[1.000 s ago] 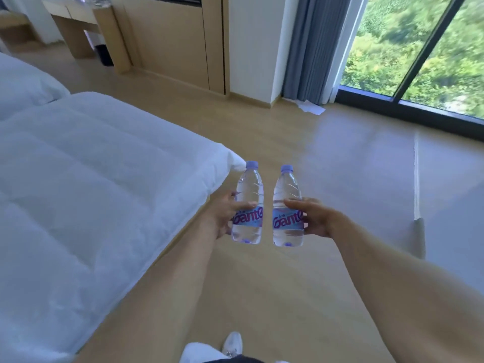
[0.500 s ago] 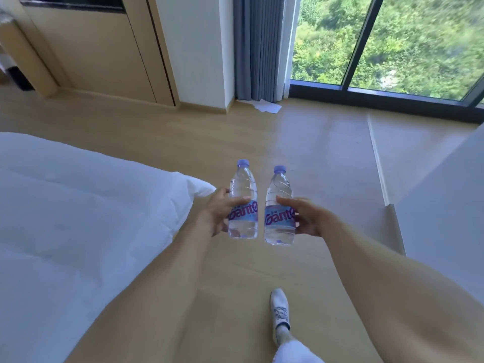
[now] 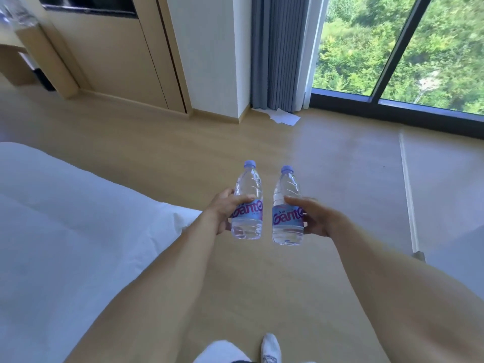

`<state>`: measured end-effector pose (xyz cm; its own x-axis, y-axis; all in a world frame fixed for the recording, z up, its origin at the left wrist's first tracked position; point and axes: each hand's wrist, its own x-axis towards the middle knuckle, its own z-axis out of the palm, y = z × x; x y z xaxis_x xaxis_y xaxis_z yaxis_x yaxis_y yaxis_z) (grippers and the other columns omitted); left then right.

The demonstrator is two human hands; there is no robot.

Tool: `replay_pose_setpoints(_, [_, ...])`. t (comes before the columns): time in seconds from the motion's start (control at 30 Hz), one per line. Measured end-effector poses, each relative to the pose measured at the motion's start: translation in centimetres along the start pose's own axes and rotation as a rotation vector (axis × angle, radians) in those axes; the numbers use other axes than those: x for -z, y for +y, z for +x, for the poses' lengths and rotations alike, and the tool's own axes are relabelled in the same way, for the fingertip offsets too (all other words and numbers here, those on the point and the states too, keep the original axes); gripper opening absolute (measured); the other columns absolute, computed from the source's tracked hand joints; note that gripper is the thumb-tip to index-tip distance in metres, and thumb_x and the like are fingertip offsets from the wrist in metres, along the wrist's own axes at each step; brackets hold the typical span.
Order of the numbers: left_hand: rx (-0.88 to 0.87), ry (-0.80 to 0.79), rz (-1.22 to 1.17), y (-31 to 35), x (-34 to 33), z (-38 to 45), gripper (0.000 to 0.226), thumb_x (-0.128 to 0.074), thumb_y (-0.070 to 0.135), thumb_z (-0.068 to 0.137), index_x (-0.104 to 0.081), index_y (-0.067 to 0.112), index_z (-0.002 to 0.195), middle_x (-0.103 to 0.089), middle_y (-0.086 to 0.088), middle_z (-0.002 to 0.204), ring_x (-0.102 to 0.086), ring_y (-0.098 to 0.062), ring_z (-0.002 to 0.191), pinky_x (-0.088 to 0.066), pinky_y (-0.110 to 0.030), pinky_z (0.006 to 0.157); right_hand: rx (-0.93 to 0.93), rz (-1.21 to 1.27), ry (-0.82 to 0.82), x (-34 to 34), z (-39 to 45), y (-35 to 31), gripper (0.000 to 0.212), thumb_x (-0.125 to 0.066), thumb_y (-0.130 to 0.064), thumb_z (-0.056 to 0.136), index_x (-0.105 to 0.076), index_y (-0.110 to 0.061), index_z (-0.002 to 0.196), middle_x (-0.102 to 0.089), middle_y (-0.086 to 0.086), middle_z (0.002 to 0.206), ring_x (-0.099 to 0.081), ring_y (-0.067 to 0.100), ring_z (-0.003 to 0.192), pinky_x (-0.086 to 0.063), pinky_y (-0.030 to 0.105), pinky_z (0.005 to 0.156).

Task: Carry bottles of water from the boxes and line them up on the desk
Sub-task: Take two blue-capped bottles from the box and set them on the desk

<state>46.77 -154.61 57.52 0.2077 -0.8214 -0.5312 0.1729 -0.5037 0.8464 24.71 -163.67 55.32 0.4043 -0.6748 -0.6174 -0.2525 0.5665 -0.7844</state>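
Observation:
I hold two clear water bottles upright in front of me over the wooden floor, side by side and a little apart. My left hand (image 3: 222, 209) grips the left bottle (image 3: 247, 203) round its blue and purple label. My right hand (image 3: 315, 218) grips the right bottle (image 3: 286, 208) the same way. Both bottles have pale blue caps. The wooden desk (image 3: 31, 45) shows at the far upper left, with blurred clear bottles (image 3: 15, 11) on its top. No box is in view.
A white bed (image 3: 65, 244) fills the left side, its corner close to my left forearm. Ahead stand a wooden cabinet wall (image 3: 117, 61), a white pillar, a grey curtain (image 3: 280, 53) and a floor-level window (image 3: 392, 48). White paper (image 3: 284, 117) lies by the curtain.
The view has swung to the right and then a little back to the left as I walk. The bed has slid left, and the desk is back in view. Both bottles stay held.

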Motion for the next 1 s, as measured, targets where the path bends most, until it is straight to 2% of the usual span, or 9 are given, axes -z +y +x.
replay_pose_setpoints(0.17, [0.008,0.004,-0.022,3.6,-0.5,5.7,0.047,-0.08,0.026,0.081,-0.061,0.016,0.122,-0.071,-0.017,0.12,-0.07,-0.031,0.088,-0.056,-0.062,0.086,-0.016,-0.001,-0.004,1.7,5.4,-4.8,0.039,-0.078,-0.036,0.081,-0.066,-0.014,0.11,-0.075,0.003,0.077,-0.072,0.021,0.077,-0.059,0.041,0.066])
replay_pose_setpoints(0.33, [0.032,0.019,-0.032,6.9,1.0,12.1,0.051,-0.081,0.026,0.079,-0.059,0.011,0.123,-0.073,-0.016,0.112,-0.069,-0.033,0.088,-0.051,-0.068,0.089,-0.037,-0.041,-0.016,1.5,12.1,-9.5,0.038,-0.075,-0.038,0.084,-0.064,-0.014,0.111,-0.072,0.006,0.089,-0.07,0.023,0.084,-0.059,0.045,0.075])
replay_pose_setpoints(0.47, [0.042,0.026,-0.039,9.3,3.3,18.3,0.048,-0.082,0.028,0.078,-0.061,0.015,0.119,-0.073,-0.015,0.115,-0.071,-0.033,0.091,-0.053,-0.067,0.086,-0.042,-0.104,-0.022,0.6,18.3,-13.6,0.035,-0.075,-0.039,0.084,-0.064,-0.016,0.108,-0.073,0.004,0.082,-0.07,0.024,0.085,-0.059,0.046,0.077])
replay_pose_setpoints(0.57, [0.051,0.016,-0.062,11.2,5.6,23.8,0.045,-0.082,0.029,0.077,-0.062,0.018,0.115,-0.074,-0.014,0.11,-0.072,-0.032,0.089,-0.054,-0.066,0.087,-0.045,-0.131,-0.022,-0.6,23.8,-17.4,0.037,-0.076,-0.038,0.084,-0.064,-0.015,0.111,-0.072,0.006,0.087,-0.069,0.024,0.086,-0.059,0.046,0.079])
replay_pose_setpoints(0.67, [0.088,0.048,-0.107,14.1,8.9,29.2,0.042,-0.084,0.029,0.076,-0.061,0.018,0.11,-0.075,-0.012,0.103,-0.072,-0.033,0.085,-0.052,-0.068,0.087,-0.078,-0.164,-0.006,-2.6,29.7,-22.1,0.042,-0.075,-0.038,0.085,-0.063,-0.014,0.117,-0.071,0.007,0.091,-0.07,0.023,0.081,-0.059,0.042,0.069])
replay_pose_setpoints(0.77, [0.084,0.075,-0.12,17.4,12.3,33.6,0.036,-0.083,0.028,0.078,-0.061,0.02,0.106,-0.075,-0.009,0.094,-0.072,-0.031,0.078,-0.056,-0.062,0.085,-0.089,-0.181,-0.035,-5.0,34.7,-26.4,0.044,-0.074,-0.037,0.086,-0.062,-0.011,0.119,-0.071,0.009,0.09,-0.07,0.023,0.078,-0.059,0.039,0.065])
replay_pose_setpoints(0.87, [0.082,0.138,-0.137,20.6,15.5,37.6,0.035,-0.081,0.028,0.079,-0.061,0.022,0.107,-0.074,-0.008,0.092,-0.071,-0.03,0.076,-0.056,-0.059,0.082,-0.088,-0.178,-0.051,-7.0,39.5,-30.2,0.041,-0.072,-0.037,0.087,-0.061,-0.012,0.118,-0.07,0.009,0.092,-0.068,0.024,0.08,-0.059,0.042,0.073])
replay_pose_setpoints(0.93, [0.071,0.156,-0.143,22.3,17.5,39.9,0.035,-0.082,0.029,0.078,-0.062,0.023,0.107,-0.075,-0.009,0.097,-0.072,-0.031,0.08,-0.055,-0.062,0.084,-0.081,-0.198,-0.083,-8.5,42.4,-32.5,0.04,-0.071,-0.036,0.088,-0.061,-0.013,0.119,-0.068,0.01,0.096,-0.067,0.025,0.084,-0.057,0.046,0.081])
replay_pose_setpoints(1.0, [0.066,0.183,-0.166,24.0,19.6,42.2,0.037,-0.083,0.028,0.076,-0.063,0.024,0.107,-0.077,-0.009,0.097,-0.073,-0.031,0.082,-0.054,-0.066,0.084,-0.08,-0.204,-0.106,-10.0,45.6,-34.8,0.04,-0.071,-0.036,0.088,-0.061,-0.013,0.12,-0.069,0.01,0.095,-0.067,0.025,0.084,-0.058,0.045,0.081])
